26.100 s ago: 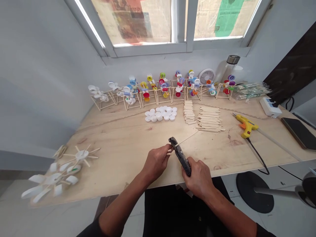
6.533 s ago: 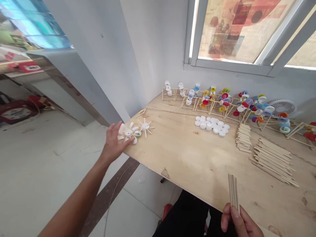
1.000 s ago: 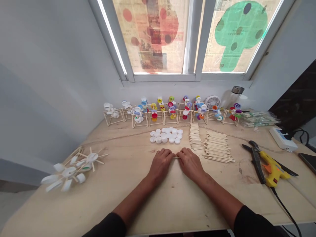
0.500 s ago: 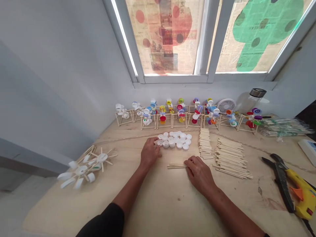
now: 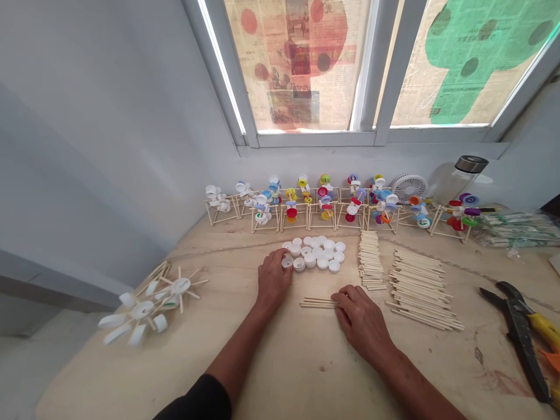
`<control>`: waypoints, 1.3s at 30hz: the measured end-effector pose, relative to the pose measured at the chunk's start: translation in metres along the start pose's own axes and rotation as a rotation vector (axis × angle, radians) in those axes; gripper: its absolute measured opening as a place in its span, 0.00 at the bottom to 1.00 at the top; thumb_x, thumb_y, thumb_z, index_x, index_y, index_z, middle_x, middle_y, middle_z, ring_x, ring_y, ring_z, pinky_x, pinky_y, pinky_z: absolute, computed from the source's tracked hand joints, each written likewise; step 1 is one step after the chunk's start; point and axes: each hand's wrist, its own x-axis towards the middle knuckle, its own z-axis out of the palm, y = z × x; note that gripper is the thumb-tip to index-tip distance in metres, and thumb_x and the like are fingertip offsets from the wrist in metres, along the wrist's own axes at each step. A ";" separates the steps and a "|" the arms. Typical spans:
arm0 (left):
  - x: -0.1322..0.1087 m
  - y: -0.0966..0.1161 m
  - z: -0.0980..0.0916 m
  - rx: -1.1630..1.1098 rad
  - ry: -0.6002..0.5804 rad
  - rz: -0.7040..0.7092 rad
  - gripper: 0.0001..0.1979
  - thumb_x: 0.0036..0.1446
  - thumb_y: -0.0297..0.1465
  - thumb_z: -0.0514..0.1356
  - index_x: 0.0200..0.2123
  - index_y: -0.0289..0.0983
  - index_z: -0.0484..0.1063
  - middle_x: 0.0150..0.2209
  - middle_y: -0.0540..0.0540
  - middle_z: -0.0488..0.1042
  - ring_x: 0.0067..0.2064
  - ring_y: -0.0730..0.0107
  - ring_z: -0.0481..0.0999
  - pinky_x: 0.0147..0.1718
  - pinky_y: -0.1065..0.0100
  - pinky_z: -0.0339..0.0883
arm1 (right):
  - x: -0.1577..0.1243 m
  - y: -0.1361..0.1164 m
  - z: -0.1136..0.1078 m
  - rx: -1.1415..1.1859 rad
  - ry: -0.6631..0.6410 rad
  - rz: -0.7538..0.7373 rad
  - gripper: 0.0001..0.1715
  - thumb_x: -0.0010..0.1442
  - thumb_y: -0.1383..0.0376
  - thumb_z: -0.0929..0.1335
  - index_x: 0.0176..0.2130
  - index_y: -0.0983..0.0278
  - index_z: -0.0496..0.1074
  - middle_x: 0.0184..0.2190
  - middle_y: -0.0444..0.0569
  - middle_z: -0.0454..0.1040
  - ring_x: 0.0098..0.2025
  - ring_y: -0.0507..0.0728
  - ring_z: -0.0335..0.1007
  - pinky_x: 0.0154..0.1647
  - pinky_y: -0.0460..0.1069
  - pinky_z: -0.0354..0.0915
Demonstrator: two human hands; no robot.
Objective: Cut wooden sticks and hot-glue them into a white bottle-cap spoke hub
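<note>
White bottle caps (image 5: 310, 260) lie in a tight cluster in the middle of the table. At the cluster's near left corner, my left hand (image 5: 274, 281) has its fingers closed around the edge of one white bottle cap (image 5: 287, 262). Several thin wooden sticks (image 5: 315, 303) lie side by side just in front of the caps. My right hand (image 5: 361, 318) holds their right ends, fingertips pressed down at the table; the gripped ends are hidden under the fingers.
Two rows of wooden sticks, short (image 5: 370, 262) and longer (image 5: 420, 289), lie right of the caps. Cutting pliers (image 5: 520, 332) and a yellow tool (image 5: 545, 326) are at the right. Cap-and-stick wheels (image 5: 142, 311) sit left. Framed colourful wheels (image 5: 292, 210) line the back wall beside a fan (image 5: 409, 189).
The view has shifted slightly, so the scene sits further right and lower. My left fingers have closed in on the near left cap. My right hand stays on the sticks.
</note>
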 end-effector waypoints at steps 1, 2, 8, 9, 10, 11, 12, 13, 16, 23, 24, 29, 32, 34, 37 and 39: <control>0.000 -0.001 -0.001 -0.005 0.003 -0.003 0.18 0.52 0.26 0.55 0.48 0.40 0.65 0.44 0.43 0.73 0.48 0.58 0.71 0.46 0.58 0.63 | 0.000 0.000 0.000 0.004 0.000 0.000 0.11 0.60 0.74 0.61 0.39 0.61 0.68 0.36 0.48 0.70 0.38 0.57 0.65 0.36 0.50 0.61; 0.000 -0.003 -0.001 -0.009 0.006 -0.006 0.19 0.51 0.25 0.54 0.48 0.40 0.65 0.44 0.44 0.73 0.48 0.58 0.71 0.46 0.58 0.63 | 0.000 0.001 0.000 0.006 -0.001 0.001 0.11 0.60 0.74 0.61 0.39 0.62 0.68 0.36 0.48 0.70 0.38 0.57 0.65 0.36 0.51 0.61; 0.001 -0.008 -0.001 -0.025 0.029 -0.025 0.21 0.50 0.25 0.54 0.50 0.39 0.64 0.42 0.44 0.73 0.46 0.60 0.72 0.44 0.60 0.65 | 0.001 -0.001 -0.001 0.018 -0.008 0.014 0.11 0.59 0.74 0.61 0.39 0.61 0.68 0.35 0.48 0.70 0.38 0.56 0.65 0.35 0.50 0.61; 0.002 -0.009 -0.001 -0.025 0.031 -0.027 0.22 0.50 0.26 0.54 0.50 0.39 0.64 0.43 0.44 0.73 0.46 0.60 0.72 0.44 0.60 0.66 | 0.001 -0.001 -0.002 0.021 -0.010 0.017 0.11 0.59 0.74 0.61 0.39 0.62 0.68 0.35 0.48 0.70 0.38 0.56 0.65 0.34 0.50 0.61; 0.003 -0.010 0.000 -0.023 0.032 -0.028 0.22 0.50 0.26 0.54 0.51 0.38 0.63 0.43 0.43 0.72 0.46 0.61 0.72 0.44 0.60 0.66 | 0.001 -0.002 -0.002 0.023 -0.012 0.020 0.11 0.59 0.74 0.61 0.39 0.62 0.68 0.35 0.48 0.70 0.38 0.56 0.65 0.34 0.50 0.61; 0.005 -0.012 0.001 -0.020 0.029 -0.026 0.23 0.50 0.26 0.54 0.51 0.38 0.63 0.44 0.43 0.72 0.47 0.61 0.72 0.45 0.60 0.66 | 0.001 -0.002 -0.002 0.025 -0.014 0.023 0.11 0.59 0.74 0.61 0.39 0.62 0.68 0.35 0.48 0.70 0.38 0.56 0.65 0.33 0.50 0.61; 0.008 -0.014 0.001 -0.015 0.021 -0.021 0.23 0.49 0.26 0.54 0.51 0.38 0.63 0.46 0.43 0.71 0.47 0.61 0.72 0.45 0.60 0.66 | 0.001 -0.002 -0.002 0.025 -0.015 0.025 0.11 0.59 0.74 0.61 0.38 0.62 0.68 0.35 0.48 0.70 0.37 0.56 0.65 0.33 0.50 0.61; 0.011 -0.016 0.002 -0.011 0.010 -0.013 0.23 0.49 0.25 0.54 0.51 0.38 0.64 0.48 0.43 0.71 0.48 0.61 0.71 0.46 0.61 0.66 | 0.001 -0.002 -0.003 0.025 -0.014 0.026 0.11 0.59 0.74 0.61 0.38 0.62 0.69 0.35 0.48 0.70 0.37 0.57 0.65 0.34 0.50 0.61; 0.020 -0.021 0.003 0.011 -0.035 0.016 0.23 0.48 0.24 0.53 0.50 0.39 0.65 0.52 0.44 0.69 0.50 0.63 0.70 0.48 0.62 0.66 | 0.000 -0.003 -0.003 0.026 -0.007 0.026 0.12 0.59 0.75 0.61 0.38 0.62 0.69 0.35 0.48 0.70 0.38 0.57 0.64 0.35 0.50 0.61; 0.031 -0.016 0.001 0.112 -0.115 0.070 0.24 0.47 0.22 0.53 0.50 0.38 0.68 0.53 0.44 0.69 0.51 0.59 0.68 0.51 0.60 0.63 | 0.001 -0.002 -0.003 0.012 0.012 0.013 0.11 0.58 0.75 0.62 0.37 0.62 0.69 0.35 0.48 0.70 0.38 0.56 0.65 0.36 0.49 0.60; 0.031 -0.015 0.001 0.129 -0.119 0.076 0.24 0.47 0.22 0.53 0.50 0.38 0.68 0.53 0.43 0.69 0.51 0.59 0.68 0.51 0.60 0.62 | 0.000 -0.002 -0.003 0.009 0.016 0.010 0.11 0.58 0.75 0.63 0.37 0.62 0.69 0.35 0.48 0.70 0.38 0.55 0.65 0.36 0.49 0.60; 0.023 -0.012 -0.006 0.193 -0.133 0.072 0.19 0.51 0.23 0.52 0.46 0.39 0.70 0.48 0.42 0.70 0.48 0.58 0.68 0.48 0.59 0.63 | -0.001 -0.002 -0.005 -0.003 0.025 0.001 0.11 0.58 0.75 0.62 0.37 0.61 0.68 0.34 0.48 0.70 0.37 0.55 0.65 0.34 0.49 0.60; 0.010 -0.016 -0.016 0.217 -0.143 0.062 0.16 0.52 0.25 0.51 0.44 0.37 0.70 0.46 0.40 0.71 0.47 0.56 0.68 0.47 0.58 0.64 | -0.001 -0.002 -0.006 -0.011 0.032 -0.003 0.10 0.58 0.74 0.63 0.37 0.61 0.68 0.34 0.47 0.70 0.37 0.55 0.65 0.33 0.49 0.61; -0.001 -0.021 -0.025 0.224 -0.165 0.069 0.14 0.52 0.25 0.52 0.42 0.37 0.70 0.45 0.40 0.71 0.46 0.56 0.69 0.46 0.58 0.64 | 0.000 -0.002 -0.006 -0.019 0.038 -0.006 0.10 0.58 0.74 0.63 0.36 0.61 0.68 0.34 0.47 0.70 0.36 0.55 0.65 0.33 0.48 0.61; -0.013 -0.023 -0.038 0.224 -0.210 0.094 0.13 0.50 0.26 0.54 0.40 0.39 0.71 0.44 0.43 0.72 0.45 0.58 0.70 0.46 0.60 0.65 | 0.000 -0.002 -0.005 -0.014 0.032 -0.006 0.10 0.58 0.74 0.62 0.36 0.61 0.68 0.34 0.48 0.70 0.36 0.55 0.65 0.33 0.48 0.60; -0.015 -0.016 -0.042 0.212 -0.201 0.137 0.14 0.51 0.27 0.55 0.42 0.40 0.71 0.46 0.43 0.72 0.47 0.58 0.70 0.47 0.59 0.64 | 0.000 -0.002 -0.005 -0.002 0.024 -0.003 0.10 0.58 0.74 0.62 0.36 0.62 0.69 0.34 0.48 0.70 0.36 0.55 0.65 0.32 0.48 0.60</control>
